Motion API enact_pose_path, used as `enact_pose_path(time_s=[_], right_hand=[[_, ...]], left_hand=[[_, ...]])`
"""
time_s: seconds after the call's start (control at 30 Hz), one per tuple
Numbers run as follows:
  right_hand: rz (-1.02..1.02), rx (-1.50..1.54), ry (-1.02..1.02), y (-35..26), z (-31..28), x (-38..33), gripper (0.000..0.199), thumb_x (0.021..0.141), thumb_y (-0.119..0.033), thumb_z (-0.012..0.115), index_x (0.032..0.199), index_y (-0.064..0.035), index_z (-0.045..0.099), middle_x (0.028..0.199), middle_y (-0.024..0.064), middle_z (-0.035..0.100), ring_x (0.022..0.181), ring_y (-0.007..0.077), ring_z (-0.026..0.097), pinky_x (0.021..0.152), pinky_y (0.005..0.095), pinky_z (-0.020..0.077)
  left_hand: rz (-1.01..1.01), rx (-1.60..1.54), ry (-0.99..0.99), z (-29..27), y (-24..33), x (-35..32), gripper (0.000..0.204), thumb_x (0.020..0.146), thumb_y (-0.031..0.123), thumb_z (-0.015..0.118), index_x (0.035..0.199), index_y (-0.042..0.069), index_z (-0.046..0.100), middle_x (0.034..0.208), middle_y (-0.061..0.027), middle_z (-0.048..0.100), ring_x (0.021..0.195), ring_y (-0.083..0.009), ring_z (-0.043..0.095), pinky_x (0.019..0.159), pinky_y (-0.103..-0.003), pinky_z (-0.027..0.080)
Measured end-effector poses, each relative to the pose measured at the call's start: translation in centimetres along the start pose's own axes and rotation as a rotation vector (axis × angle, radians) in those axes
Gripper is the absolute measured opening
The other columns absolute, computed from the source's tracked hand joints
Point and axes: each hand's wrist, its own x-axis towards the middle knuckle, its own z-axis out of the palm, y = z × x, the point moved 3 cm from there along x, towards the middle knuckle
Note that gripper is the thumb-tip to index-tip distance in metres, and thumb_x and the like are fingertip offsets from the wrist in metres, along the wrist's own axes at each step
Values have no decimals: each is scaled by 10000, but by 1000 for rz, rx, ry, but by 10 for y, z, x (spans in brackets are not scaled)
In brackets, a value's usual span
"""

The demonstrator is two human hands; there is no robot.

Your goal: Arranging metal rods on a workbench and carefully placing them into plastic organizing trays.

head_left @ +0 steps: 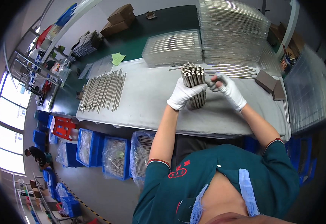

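My left hand (181, 95), in a white glove, is wrapped round a thick bundle of metal rods (194, 76). The bundle stands upright over the cloth-covered table, its shiny ends facing up. Just right of it is my right hand (229, 91), in a white glove that leaves some fingertips bare. Its fingers are curled together close to the rods; whatever they pinch is too small to make out. Behind this hand more metal rods (232, 70) lie flat. A wide row of loose rods (103, 91) is spread on the cloth to the left.
Grey-white cloth (148, 102) covers the table. A tall stack of clear trays (232, 35) and a lower tray stack (172, 48) stand behind. Dark blocks (266, 81) lie at right. Blue crates (90, 147) line the floor in front. A person (39, 156) is far left.
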Motion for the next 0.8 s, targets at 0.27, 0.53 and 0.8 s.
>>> enact_pose_path(time_s=[0.27, 0.53, 0.8], right_hand=[[962, 766, -535, -39, 21, -44, 786, 776, -669, 327, 1146, 15, 440, 983, 199, 584, 708, 200, 621, 523, 274, 539], [1113, 1465, -288, 1, 29, -123, 579, 736, -384, 649, 1146, -23, 459, 1035, 137, 527, 907, 238, 576, 634, 359, 555], [954, 1273, -446, 0, 39, -108, 421, 737, -113, 606, 1125, -66, 451, 776, 53, 521, 632, 104, 529, 524, 261, 480]], left_hand=[[121, 229, -265, 24, -38, -6, 493, 579, 117, 740, 1026, 58, 542, 939, -73, 599, 868, -202, 572, 781, -300, 441], [667, 1053, -450, 65, -45, -33, 372, 520, 223, 685, 839, 86, 552, 691, -72, 564, 683, -277, 558, 631, -384, 428], [671, 1409, -31, 38, -7, -53, 577, 556, 175, 660, 1105, 136, 486, 1077, -138, 511, 1059, -278, 476, 939, -497, 305]])
